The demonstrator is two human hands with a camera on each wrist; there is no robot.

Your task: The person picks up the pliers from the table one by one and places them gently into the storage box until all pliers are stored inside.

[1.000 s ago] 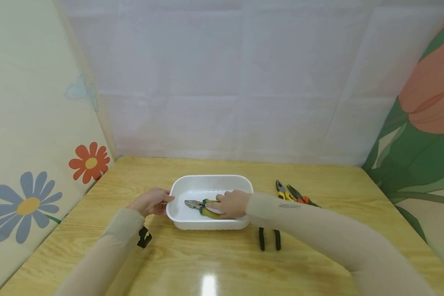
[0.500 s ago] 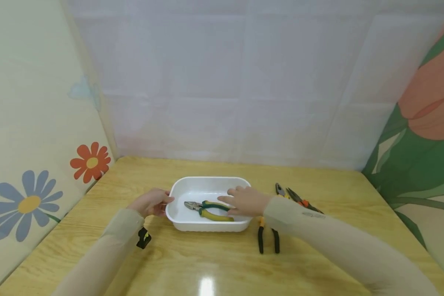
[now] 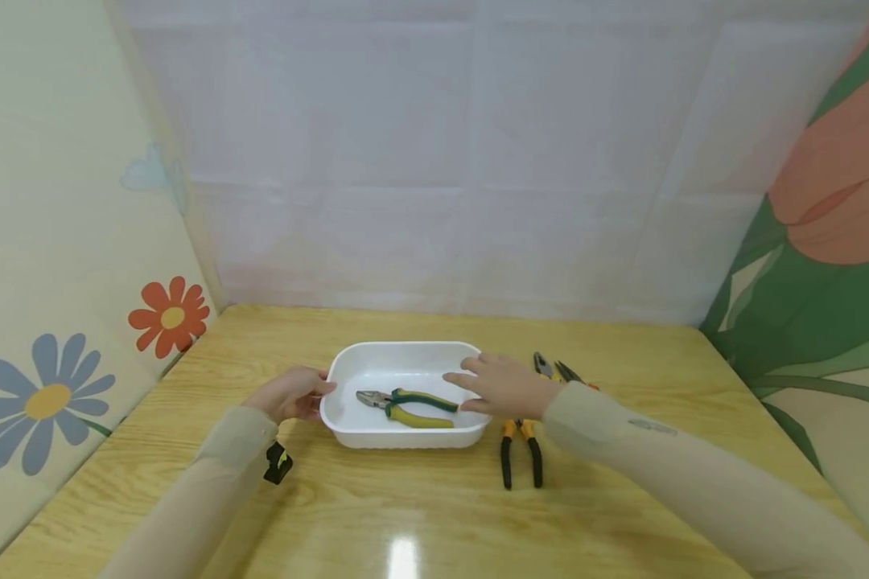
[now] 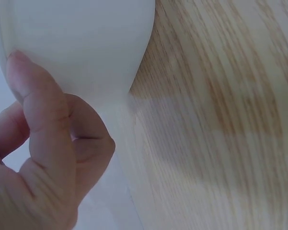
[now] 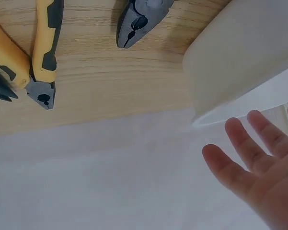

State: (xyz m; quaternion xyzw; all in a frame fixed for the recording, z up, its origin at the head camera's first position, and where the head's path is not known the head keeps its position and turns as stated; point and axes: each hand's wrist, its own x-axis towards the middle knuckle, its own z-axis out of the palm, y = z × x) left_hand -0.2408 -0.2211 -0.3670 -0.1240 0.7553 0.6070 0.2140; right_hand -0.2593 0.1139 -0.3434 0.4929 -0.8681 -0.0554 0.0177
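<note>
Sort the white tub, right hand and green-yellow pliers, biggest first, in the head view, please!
1. White tub
2. Right hand
3. Green-yellow pliers

The hand looks bigger, maybe from being nearer.

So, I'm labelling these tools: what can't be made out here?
Head view: the tip of the orange-handled pliers, hidden by the right hand.
Head view: handles of the long-nose pliers, mostly hidden by the right sleeve.
Head view: the black object by the left sleeve, too small to identify.
Left wrist view: the rest of the white tray, cut off by the top edge.
</note>
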